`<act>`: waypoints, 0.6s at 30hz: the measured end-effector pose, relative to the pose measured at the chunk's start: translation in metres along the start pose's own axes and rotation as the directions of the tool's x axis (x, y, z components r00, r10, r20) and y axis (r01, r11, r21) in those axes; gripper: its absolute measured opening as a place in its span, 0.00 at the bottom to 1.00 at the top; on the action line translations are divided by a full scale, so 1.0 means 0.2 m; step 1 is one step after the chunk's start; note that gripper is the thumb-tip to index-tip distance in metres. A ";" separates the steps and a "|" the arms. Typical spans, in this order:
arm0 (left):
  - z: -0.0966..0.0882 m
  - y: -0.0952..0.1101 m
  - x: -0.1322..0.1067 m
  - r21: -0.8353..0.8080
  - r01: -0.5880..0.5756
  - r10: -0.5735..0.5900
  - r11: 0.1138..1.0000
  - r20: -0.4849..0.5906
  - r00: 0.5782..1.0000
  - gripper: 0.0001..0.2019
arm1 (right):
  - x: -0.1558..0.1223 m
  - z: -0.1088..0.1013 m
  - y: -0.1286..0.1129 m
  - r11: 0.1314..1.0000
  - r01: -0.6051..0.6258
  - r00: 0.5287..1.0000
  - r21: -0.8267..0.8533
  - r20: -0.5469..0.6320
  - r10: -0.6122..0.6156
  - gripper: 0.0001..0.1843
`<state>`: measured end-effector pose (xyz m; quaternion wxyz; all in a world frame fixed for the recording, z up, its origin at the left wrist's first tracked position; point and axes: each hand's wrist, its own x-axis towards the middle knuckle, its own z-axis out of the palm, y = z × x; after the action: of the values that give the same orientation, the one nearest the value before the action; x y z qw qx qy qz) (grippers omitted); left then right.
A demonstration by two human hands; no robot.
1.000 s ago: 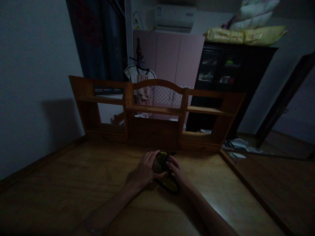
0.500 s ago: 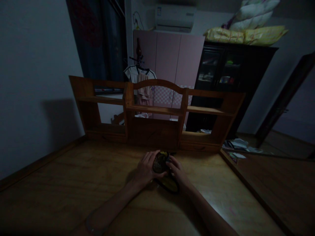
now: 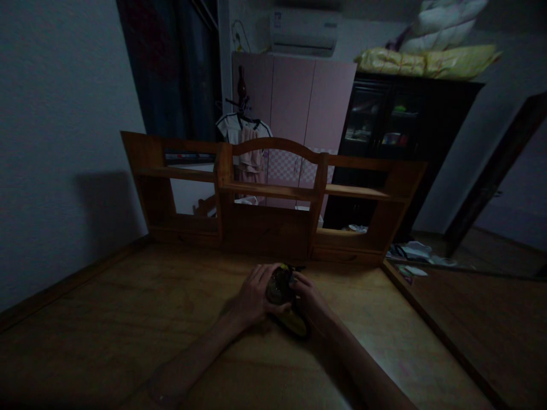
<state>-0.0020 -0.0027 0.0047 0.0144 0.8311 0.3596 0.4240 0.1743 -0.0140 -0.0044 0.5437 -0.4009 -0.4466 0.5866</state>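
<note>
A small round dark object with a glassy sheen (image 3: 278, 287) is held just above the wooden desk top, near the middle. My left hand (image 3: 255, 291) wraps around its left side, thumb below and fingers over the top. My right hand (image 3: 310, 296) is closed, with its fingertips at the object's right rim; whether they pinch something small there is too dark to tell. Under both hands lies a flat yellow piece with a black edge (image 3: 294, 323), partly hidden by them. A bit of yellow and black also shows behind the round object.
A wooden shelf unit (image 3: 267, 193) stands along the desk's far side. To the left the wooden desk (image 3: 128, 319) meets a wall. A raised edge strip (image 3: 427, 319) borders the right. Beyond are pink wardrobes (image 3: 293, 102) and a dark cabinet (image 3: 397, 119).
The fingers of my right hand have shifted slightly at the round object's rim. The object has tilted or turned a little in my left hand. The picture is darker.
</note>
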 end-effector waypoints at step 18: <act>-0.01 0.00 0.00 0.095 -0.155 0.142 0.983 0.134 0.981 0.42 | -0.01 -0.02 -0.01 0.754 0.374 0.914 -0.539 0.079 -0.397 0.11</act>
<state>-0.0039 -0.0040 0.0055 -0.0383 0.8804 0.3168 0.3509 0.1784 -0.0165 -0.0028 0.5254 -0.4495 -0.6560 0.3026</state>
